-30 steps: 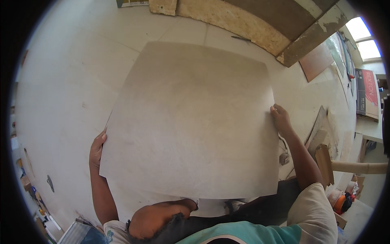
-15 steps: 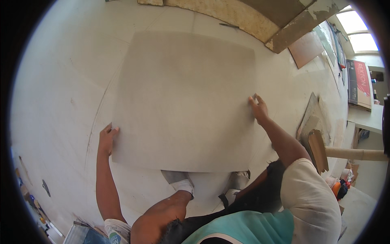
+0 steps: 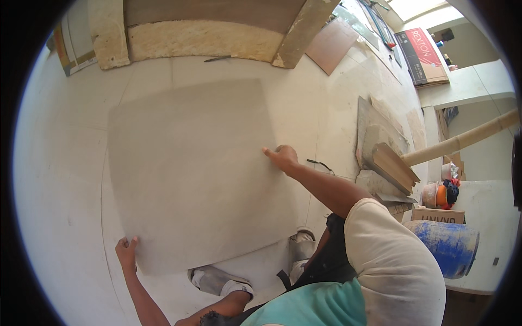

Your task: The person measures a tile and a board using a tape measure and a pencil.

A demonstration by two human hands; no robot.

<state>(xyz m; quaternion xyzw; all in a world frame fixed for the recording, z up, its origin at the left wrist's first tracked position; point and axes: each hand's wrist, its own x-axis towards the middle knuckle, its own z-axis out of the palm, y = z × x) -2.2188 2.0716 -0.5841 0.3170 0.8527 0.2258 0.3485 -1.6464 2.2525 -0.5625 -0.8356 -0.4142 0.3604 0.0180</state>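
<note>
A large, square, grey-beige slab [image 3: 196,168] lies flat at floor level in front of me; I cannot tell whether it fully touches the floor. My left hand [image 3: 127,249] grips its near-left corner, thumb and fingers at the edge. My right hand [image 3: 280,157] grips the right edge, thumb on top and the other fingertips partly hidden. My shoes [image 3: 215,277] stand at the slab's near edge. A thin dark curved item [image 3: 321,165] lies just right of my right hand.
A rough board structure [image 3: 201,41] spans the far side. Thin sheets [image 3: 331,46] and a flat carton [image 3: 421,60] lie at back right. At right are stacked pieces [image 3: 375,130], a long pole [image 3: 457,145], an orange bucket [image 3: 441,195] and a blue drum [image 3: 448,250].
Both hands have lowered the slab toward the floor and its near edge now shows my shoes. The view has turned rightward, bringing the blue drum into sight.
</note>
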